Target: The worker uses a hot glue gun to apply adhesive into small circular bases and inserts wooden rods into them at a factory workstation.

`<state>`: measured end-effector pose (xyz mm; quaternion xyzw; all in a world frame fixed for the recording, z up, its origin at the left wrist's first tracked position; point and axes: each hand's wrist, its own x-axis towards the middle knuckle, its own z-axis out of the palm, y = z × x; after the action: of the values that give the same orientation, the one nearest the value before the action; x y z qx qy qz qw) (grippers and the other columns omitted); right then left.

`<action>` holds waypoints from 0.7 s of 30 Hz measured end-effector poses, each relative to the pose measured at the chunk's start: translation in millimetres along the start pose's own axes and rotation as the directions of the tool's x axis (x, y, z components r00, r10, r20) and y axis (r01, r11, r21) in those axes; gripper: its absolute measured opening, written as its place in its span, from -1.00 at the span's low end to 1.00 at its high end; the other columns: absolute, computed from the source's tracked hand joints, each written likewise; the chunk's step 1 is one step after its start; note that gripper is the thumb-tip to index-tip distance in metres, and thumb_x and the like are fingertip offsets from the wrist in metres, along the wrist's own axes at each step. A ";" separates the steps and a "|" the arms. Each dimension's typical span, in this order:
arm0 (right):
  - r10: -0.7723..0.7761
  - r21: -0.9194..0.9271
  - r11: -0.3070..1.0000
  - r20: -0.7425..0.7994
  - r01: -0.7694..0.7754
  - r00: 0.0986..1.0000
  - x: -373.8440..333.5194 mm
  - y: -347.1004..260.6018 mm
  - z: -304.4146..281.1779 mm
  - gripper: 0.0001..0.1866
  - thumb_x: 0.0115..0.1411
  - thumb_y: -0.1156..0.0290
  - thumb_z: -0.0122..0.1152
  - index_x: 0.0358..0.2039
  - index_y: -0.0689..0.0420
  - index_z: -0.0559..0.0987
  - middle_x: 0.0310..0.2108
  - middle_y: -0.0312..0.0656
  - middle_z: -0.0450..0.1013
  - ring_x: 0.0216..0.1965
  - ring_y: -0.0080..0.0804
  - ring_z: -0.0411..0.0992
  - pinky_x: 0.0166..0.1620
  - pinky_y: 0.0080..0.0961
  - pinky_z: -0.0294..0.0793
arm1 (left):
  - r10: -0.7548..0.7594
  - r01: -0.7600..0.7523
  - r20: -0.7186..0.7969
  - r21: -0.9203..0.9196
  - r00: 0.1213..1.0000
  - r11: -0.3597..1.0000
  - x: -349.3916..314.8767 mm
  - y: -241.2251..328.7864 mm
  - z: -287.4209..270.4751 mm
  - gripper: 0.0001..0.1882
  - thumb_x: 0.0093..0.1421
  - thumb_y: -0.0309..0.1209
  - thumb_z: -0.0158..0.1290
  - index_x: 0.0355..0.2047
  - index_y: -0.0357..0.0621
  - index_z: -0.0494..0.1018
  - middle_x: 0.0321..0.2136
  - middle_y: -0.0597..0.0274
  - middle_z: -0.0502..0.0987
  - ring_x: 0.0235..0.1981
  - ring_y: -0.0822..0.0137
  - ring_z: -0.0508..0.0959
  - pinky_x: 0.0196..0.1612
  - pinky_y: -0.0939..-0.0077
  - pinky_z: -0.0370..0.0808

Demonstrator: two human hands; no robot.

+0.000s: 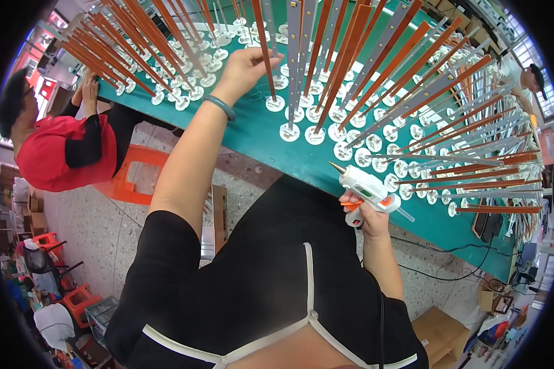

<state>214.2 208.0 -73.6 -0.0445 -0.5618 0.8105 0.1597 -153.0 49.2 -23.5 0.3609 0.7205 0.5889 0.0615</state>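
My left hand (243,71), with a grey-green bangle on its wrist, reaches over the table at the far middle. Its fingers are closed at an upright brown strip (269,77), which rises from a white round base (275,103). Close to the table's near edge, my right hand (369,216) is wrapped round the handle of a white hot glue gun (364,184) with an orange trigger. The gun's metal nozzle points up and left, and a clear glue stick (406,214) pokes out at its back.
Several brown and grey strips (412,49) with small square chips stand in white round bases across the green table (252,135). A person in red (61,150) sits at the left beside an orange stool (138,175). Black cables (437,278) hang below the table's right end.
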 end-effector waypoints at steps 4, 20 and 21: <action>0.030 0.005 1.000 -0.007 -0.030 1.000 -0.9 1.0 -1.9 -0.64 0.13 0.15 0.33 -0.34 0.24 0.55 -0.35 -0.06 0.52 -0.26 -0.21 0.54 -0.32 -0.50 0.60 | -0.068 0.066 0.061 0.033 0.996 0.997 4.0 7.4 1.6 -0.76 0.18 -0.34 0.21 -0.20 -0.23 0.61 -0.34 0.22 0.64 -0.32 0.44 0.59 -0.20 0.53 0.53; 0.056 0.006 0.998 0.022 -0.056 0.998 -4.2 0.2 -4.8 -0.66 0.14 0.18 0.32 -0.32 0.25 0.57 -0.33 -0.09 0.53 -0.22 -0.16 0.55 -0.29 -0.41 0.63 | 0.051 0.124 -0.463 0.339 0.885 0.932 36.0 -30.1 -18.2 -0.81 0.07 -0.33 0.22 -0.36 -0.17 0.57 -0.54 0.21 0.57 -0.49 0.36 0.57 -0.39 0.48 0.49; 0.049 -0.002 0.999 0.015 -0.049 0.999 -4.9 1.0 -4.7 -0.66 0.14 0.18 0.32 -0.32 0.25 0.57 -0.34 -0.09 0.53 -0.21 -0.15 0.55 -0.28 -0.41 0.63 | 0.002 0.152 -0.356 0.405 0.935 0.902 32.6 -28.2 -19.6 -0.84 0.12 -0.33 0.16 -0.37 -0.14 0.60 -0.47 0.17 0.59 -0.44 0.21 0.58 -0.31 0.37 0.52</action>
<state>219.9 210.4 -76.8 -0.0524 -0.5623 0.8140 0.1357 -199.5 51.3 -31.9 0.2275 0.8445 0.4687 -0.1241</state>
